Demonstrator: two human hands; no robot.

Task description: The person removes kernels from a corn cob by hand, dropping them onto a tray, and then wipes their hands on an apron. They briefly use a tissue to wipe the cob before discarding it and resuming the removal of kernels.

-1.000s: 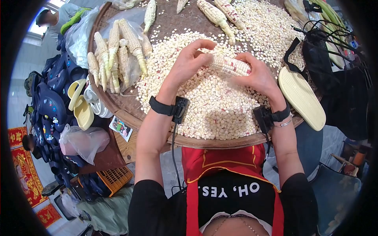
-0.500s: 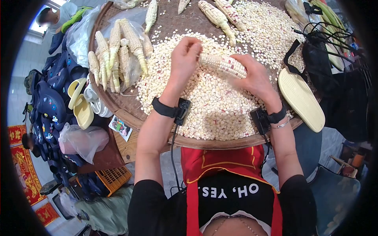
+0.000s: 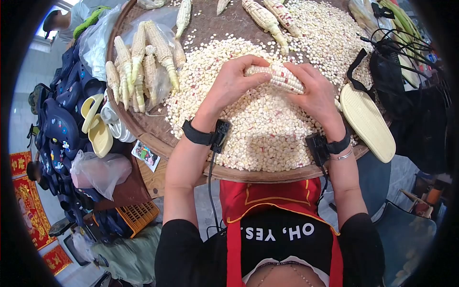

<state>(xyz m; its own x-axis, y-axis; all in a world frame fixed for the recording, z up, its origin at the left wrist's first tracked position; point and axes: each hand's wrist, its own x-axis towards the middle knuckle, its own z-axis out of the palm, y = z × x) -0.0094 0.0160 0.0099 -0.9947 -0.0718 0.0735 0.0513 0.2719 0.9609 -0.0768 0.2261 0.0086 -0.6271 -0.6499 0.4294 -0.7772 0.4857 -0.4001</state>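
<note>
A corn cob (image 3: 282,79) with white and some red kernels lies slanted between my two hands, above a heap of loose kernels (image 3: 272,138). My left hand (image 3: 234,81) is closed on its left end, thumb and fingers pressing the kernels. Around the right end wrap the fingers of my right hand (image 3: 313,91). Several stripped cobs (image 3: 138,62) are piled at the left of the round wooden tray (image 3: 158,146). Two cobs with kernels, one pale (image 3: 262,18) and one redder (image 3: 281,14), lie at the far side.
A cream sandal sole (image 3: 368,122) leans over the tray's right edge beside black cables and a black bag (image 3: 416,115). Dark blue clogs (image 3: 62,119) hang at the left, near a pink bundle in plastic (image 3: 103,172). A person (image 3: 64,24) is at the upper left.
My left hand has moved down and right onto the cob, its thumb now stretched along it. My right hand has shifted slightly right, and the cob with it.
</note>
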